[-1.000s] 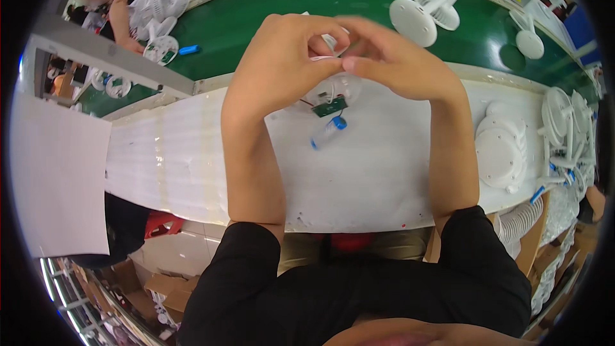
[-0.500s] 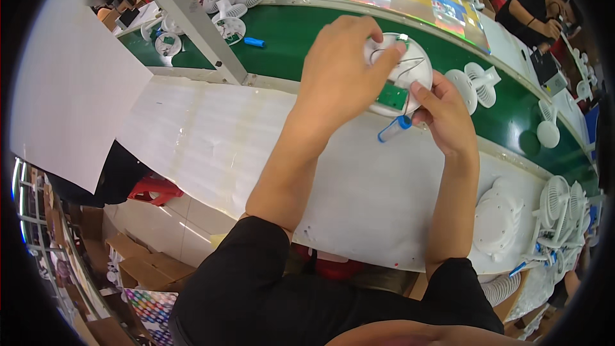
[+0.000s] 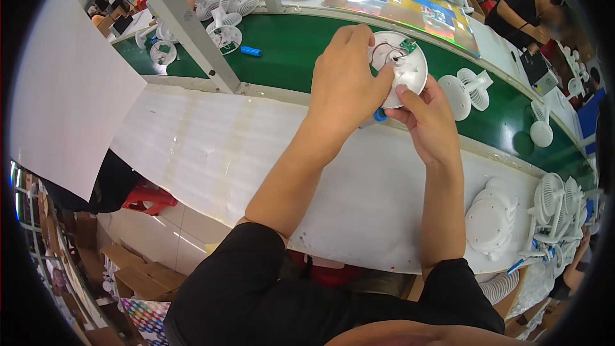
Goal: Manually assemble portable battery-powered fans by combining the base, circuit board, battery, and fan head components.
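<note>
Both my hands hold up a white round fan base (image 3: 413, 77), its hollow inner side facing me, over the near edge of the green belt. My left hand (image 3: 346, 80) is closed at the base's left rim, its thumb reaching over the inside. Closed on the lower right rim is my right hand (image 3: 426, 115), with its thumb on the inner face. A small green circuit board (image 3: 408, 45) shows near the base's upper edge, and thin wires (image 3: 392, 56) run across the middle. Below the base is a blue cylindrical battery (image 3: 379, 116), mostly hidden by my left hand.
Along the green belt (image 3: 282, 45) lie another blue battery (image 3: 251, 51), an opened fan (image 3: 225, 37) and a white desk fan (image 3: 471, 93). Stacked white round covers (image 3: 490, 221) and several fans (image 3: 554, 202) stand at right. A metal post (image 3: 182, 25) rises at left.
The fan base has turned in my hands: its small board shows more fully, while the larger green board is out of sight. The battery below is now more covered by my left hand.
</note>
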Demonstrator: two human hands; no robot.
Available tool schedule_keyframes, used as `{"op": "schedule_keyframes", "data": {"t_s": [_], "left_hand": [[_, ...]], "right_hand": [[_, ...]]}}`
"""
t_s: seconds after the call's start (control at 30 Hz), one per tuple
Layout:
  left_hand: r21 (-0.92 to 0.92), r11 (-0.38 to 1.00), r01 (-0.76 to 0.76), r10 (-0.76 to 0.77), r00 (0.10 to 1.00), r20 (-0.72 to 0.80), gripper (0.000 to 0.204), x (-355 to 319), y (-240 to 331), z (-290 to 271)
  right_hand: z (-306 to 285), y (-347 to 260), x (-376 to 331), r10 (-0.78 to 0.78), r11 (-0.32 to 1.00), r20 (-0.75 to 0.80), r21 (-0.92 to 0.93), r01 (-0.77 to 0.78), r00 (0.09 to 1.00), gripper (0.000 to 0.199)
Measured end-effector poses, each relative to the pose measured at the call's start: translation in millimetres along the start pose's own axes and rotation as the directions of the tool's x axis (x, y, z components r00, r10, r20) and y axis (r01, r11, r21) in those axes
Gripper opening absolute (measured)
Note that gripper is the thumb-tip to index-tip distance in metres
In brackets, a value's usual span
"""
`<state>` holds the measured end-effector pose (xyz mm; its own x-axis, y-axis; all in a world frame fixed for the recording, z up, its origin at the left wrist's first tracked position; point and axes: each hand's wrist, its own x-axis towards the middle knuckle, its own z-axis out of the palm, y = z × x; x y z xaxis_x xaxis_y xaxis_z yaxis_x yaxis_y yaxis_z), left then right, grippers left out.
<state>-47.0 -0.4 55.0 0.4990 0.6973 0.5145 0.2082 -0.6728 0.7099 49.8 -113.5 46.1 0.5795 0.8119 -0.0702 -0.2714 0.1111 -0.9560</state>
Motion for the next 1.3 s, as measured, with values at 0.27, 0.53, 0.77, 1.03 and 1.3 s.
{"op": "schedule_keyframes", "data": {"t_s": [0.27, 0.53, 0.77, 1.03, 1.3], "left_hand": [[-0.094, 0.994, 0.049, -0.042, 0.997, 0.069, 0.016, -1, -14, 5], [-0.415, 0.892, 0.179, -0.151, 0.984, 0.1, 0.015, 3, -22, 7], [-0.184, 0.983, -0.004, 0.025, 0.993, 0.112, 0.016, 1, -13, 0], [-0.226, 0.966, 0.125, -0.07, 0.969, 0.236, 0.01, 5, -31, -1], [-0.224, 0.958, 0.177, -0.146, 0.978, 0.147, 0.007, 2, -23, 10]], "right_hand": [[11, 8, -4, -0.011, 1.0, 0.028, -0.025, 0.012, 1.0, 0.046], [-6, 13, 1, -0.036, 0.994, 0.096, 0.106, 0.026, 0.995, 0.047], [-6, 11, 0, -0.031, 0.998, 0.159, 0.064, 0.021, 0.987, 0.047], [-15, 9, 4, -0.001, 0.999, 0.219, -0.043, 0.011, 0.976, 0.047], [-20, 8, 4, -0.027, 0.997, 0.196, -0.065, 0.04, 0.98, 0.045]]}}
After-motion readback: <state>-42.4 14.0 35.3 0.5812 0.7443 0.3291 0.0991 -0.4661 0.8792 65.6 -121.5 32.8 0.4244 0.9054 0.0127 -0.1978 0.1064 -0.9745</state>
